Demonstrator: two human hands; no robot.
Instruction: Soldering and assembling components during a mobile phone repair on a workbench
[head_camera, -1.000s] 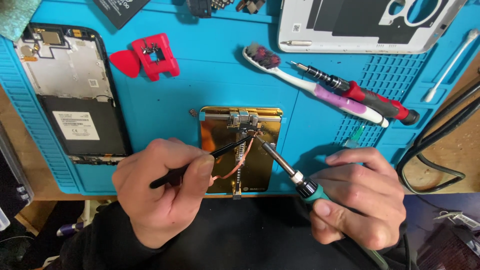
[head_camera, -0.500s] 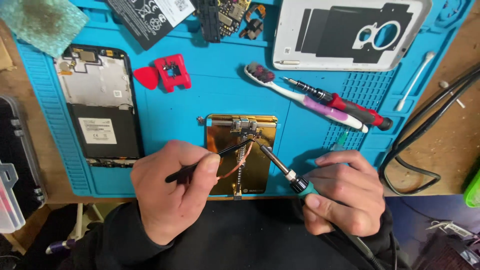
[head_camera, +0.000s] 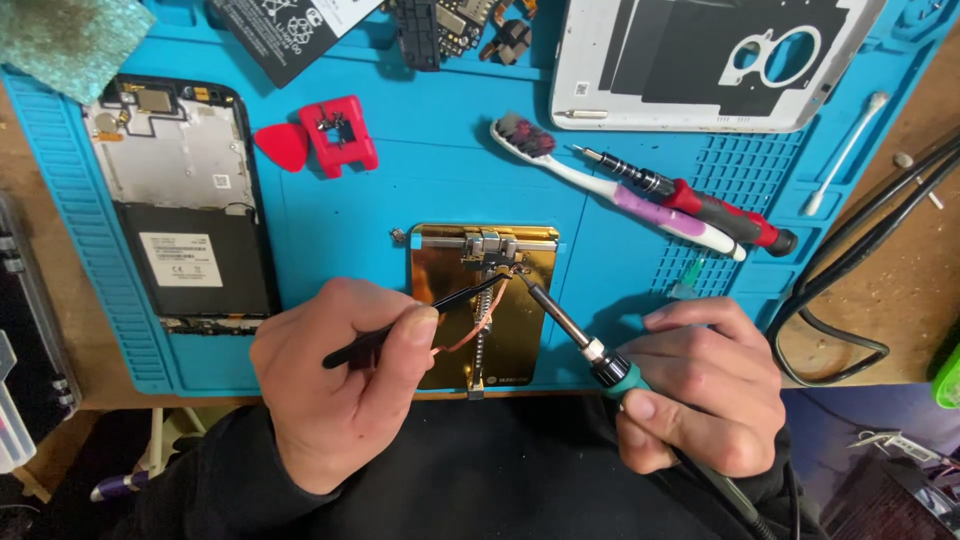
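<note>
You have a glossy gold metal holder plate (head_camera: 520, 335), matt black tweezers (head_camera: 415, 322), a bare-metal soldering iron (head_camera: 560, 318) shaft, copper braid (head_camera: 470, 335), and a matt blue rubbery mat (head_camera: 330, 215).

On the mat lie one toothbrush (head_camera: 610, 180), one screwdriver (head_camera: 690, 200), one opened phone (head_camera: 180, 200), one battery (head_camera: 285, 30) and one cotton swab (head_camera: 843, 155).

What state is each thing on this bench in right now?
Phone: opened, back off, insides showing.
Back cover: removed, lying inner side up.
Gold holder: clamping a small part.
Tweezers: in left hand, tips at the part.
Soldering iron: in right hand, tip at the part.
Toothbrush: lying unused.
</note>
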